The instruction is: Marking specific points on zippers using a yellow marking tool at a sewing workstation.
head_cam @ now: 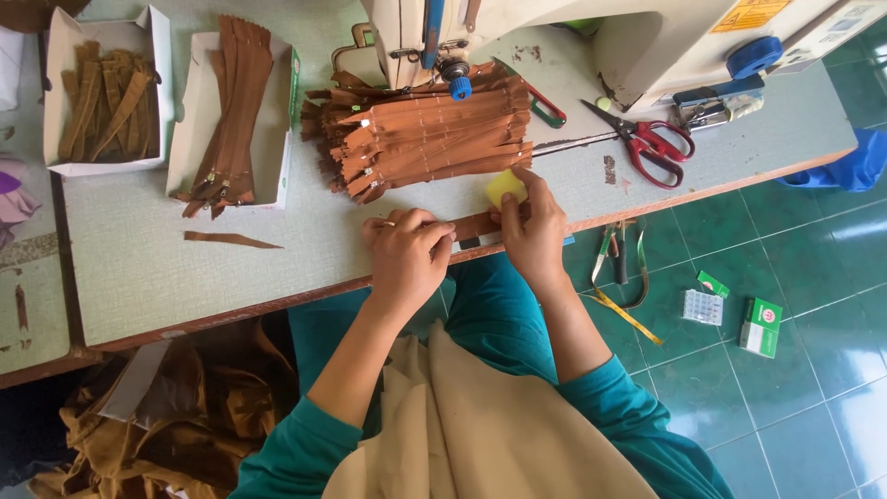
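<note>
A brown zipper strip (474,225) lies flat at the table's front edge. My left hand (405,251) presses down on its left end with curled fingers. My right hand (531,226) rests on the strip's right end and pinches a small yellow block (504,188) between thumb and fingers, held just above the strip. A large pile of brown zippers (425,139) sits right behind both hands, under the white sewing machine (554,37).
Two white cardboard boxes (65,55) (199,111) of brown strips stand at the left. One loose strip (231,240) lies on the table. Red-handled scissors (647,143) lie to the right. Small boxes (762,325) sit on the green tiled floor; brown fabric (176,416) is heaped under the table.
</note>
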